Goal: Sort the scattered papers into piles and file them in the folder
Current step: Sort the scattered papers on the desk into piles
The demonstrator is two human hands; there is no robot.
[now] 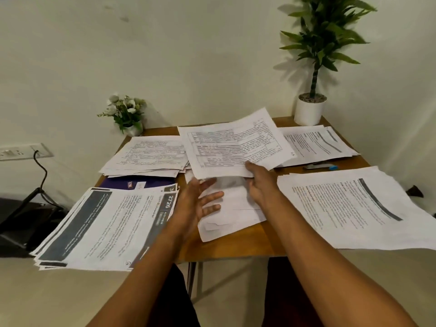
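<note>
**Colleague:** How far along is the sorting?

**Me:** Most of it is in piles, I'd say. Four stacks sit toward the corners of the worktop [231, 246]. The dark-banner pile [106, 227] is at the near left corner and the plain-text pile [151, 154] at the far left. A striped-header pile [318, 145] is at the far right, with a larger striped pile [354, 208] at the near right. Some loose sheets [236, 208] lie in the middle, unsorted.

**Colleague:** And your hands?

**Me:** My right hand [259, 182] pinches the near edge of a form sheet [236, 149], thumb on top, and holds it raised over the middle of the worktop. My left hand [195, 204] holds nothing. Its fingers [213, 196] are spread, hovering above the loose sheets.

**Colleague:** Where's the folder?

**Me:** The folder [141, 184] (blue, mostly buried) lies flat near the left edge, between the two left piles. The plain-text pile overlaps it. Nothing looks filed yet, so that whole step is left.

**Colleague:** Any room to move?

**Me:** It's tight. Both near piles overhang the near edge, the left one a good deal, so a careless forearm could tip them off. The only bare wood is a strip at the near middle and a band by the stapler [320, 166] toward the right edge. I'd free the folder before filing anything.
</note>
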